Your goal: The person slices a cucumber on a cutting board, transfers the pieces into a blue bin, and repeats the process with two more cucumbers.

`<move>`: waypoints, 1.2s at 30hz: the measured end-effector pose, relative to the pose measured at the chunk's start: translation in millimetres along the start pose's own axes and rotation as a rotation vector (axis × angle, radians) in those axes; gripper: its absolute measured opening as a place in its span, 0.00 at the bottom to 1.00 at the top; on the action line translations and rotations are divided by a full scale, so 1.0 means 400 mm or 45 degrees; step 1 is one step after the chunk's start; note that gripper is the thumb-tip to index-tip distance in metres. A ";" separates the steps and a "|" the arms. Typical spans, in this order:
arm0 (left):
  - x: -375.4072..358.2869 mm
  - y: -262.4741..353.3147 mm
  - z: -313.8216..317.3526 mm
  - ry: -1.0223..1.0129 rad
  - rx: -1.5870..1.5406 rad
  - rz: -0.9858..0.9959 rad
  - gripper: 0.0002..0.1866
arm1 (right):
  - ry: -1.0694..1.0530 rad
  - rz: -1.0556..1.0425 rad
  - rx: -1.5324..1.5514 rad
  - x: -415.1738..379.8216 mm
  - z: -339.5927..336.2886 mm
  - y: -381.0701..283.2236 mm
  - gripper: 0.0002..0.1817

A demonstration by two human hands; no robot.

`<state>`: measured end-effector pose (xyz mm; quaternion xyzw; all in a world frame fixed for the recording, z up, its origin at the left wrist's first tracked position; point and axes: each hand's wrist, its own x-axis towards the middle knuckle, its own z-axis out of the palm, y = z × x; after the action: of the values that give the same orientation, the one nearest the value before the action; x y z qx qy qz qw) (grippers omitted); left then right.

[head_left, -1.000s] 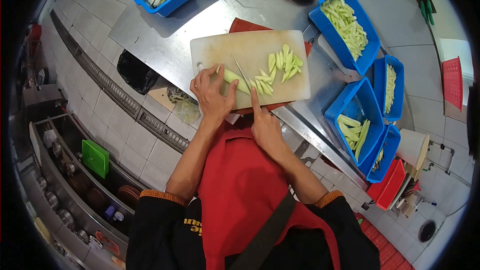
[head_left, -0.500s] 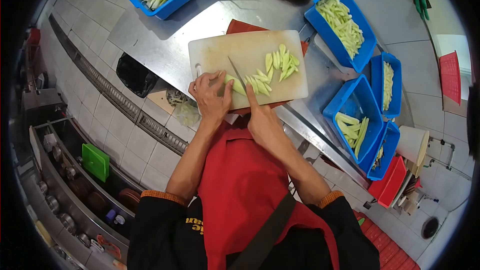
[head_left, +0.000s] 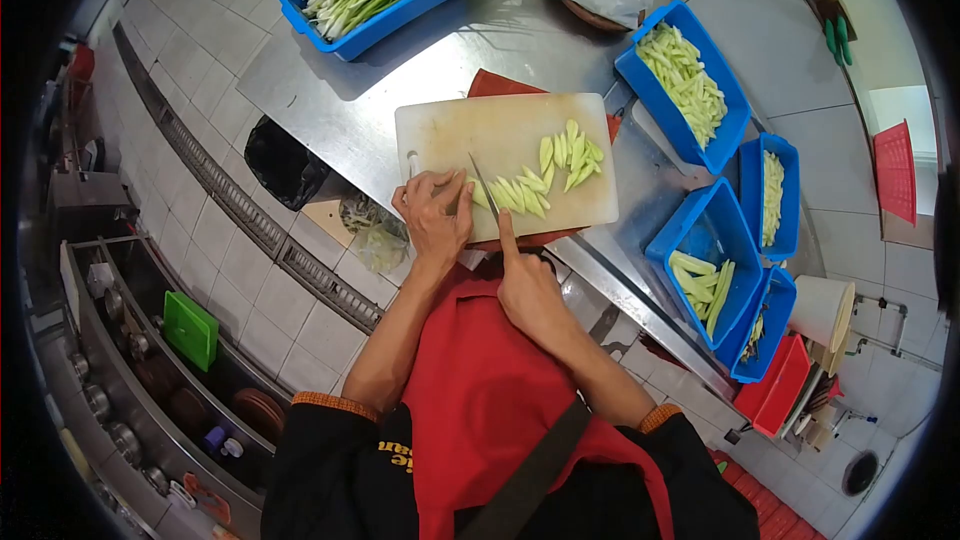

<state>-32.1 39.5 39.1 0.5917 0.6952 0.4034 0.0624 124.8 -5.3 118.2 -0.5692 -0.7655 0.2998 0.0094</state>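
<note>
Pale green vegetable slices (head_left: 545,178) lie on the white plastic cutting board (head_left: 460,130); right hand (head_left: 527,288) grips the steel knife (head_left: 482,185), left hand (head_left: 435,210) pins the uncut piece.

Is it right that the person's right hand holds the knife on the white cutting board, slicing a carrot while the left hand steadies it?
Not a carrot. The head view shows a pale green vegetable piece under the left hand, with pale green slices beside it. The right hand does hold the knife on the white cutting board.

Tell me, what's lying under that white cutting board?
A red mat or cloth pokes out beyond the cutting board at its far edge and its near edge, resting on the steel table. The board covers its middle, so anything else beneath is hidden.
</note>
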 end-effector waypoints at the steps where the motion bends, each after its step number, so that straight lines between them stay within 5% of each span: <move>1: 0.000 0.000 -0.001 -0.006 -0.008 -0.003 0.13 | -0.032 0.061 0.020 -0.007 0.022 0.001 0.54; 6: -0.011 0.012 -0.010 -0.035 -0.056 -0.008 0.12 | 0.117 -0.001 -0.041 0.072 0.071 0.036 0.52; 12: -0.009 0.000 0.007 0.063 -0.095 0.028 0.13 | -0.070 -0.014 0.049 0.073 -0.046 0.012 0.49; 14: -0.007 -0.004 -0.007 0.038 -0.075 0.069 0.15 | 0.112 -0.197 0.138 0.049 -0.026 0.016 0.51; 20: -0.008 -0.007 -0.003 0.036 -0.091 0.051 0.15 | -0.166 0.047 0.025 0.002 -0.032 -0.012 0.53; 24: -0.011 -0.007 -0.001 0.013 -0.088 0.035 0.15 | 0.039 -0.008 -0.049 0.037 0.071 0.028 0.53; 36: -0.002 -0.005 -0.006 -0.041 -0.125 -0.031 0.13 | 0.000 -0.177 0.154 0.038 -0.070 0.000 0.48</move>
<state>-34.6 37.7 39.2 0.5858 0.6806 0.4268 0.1074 129.4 20.5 136.0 -0.5131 -0.7837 0.3440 0.0644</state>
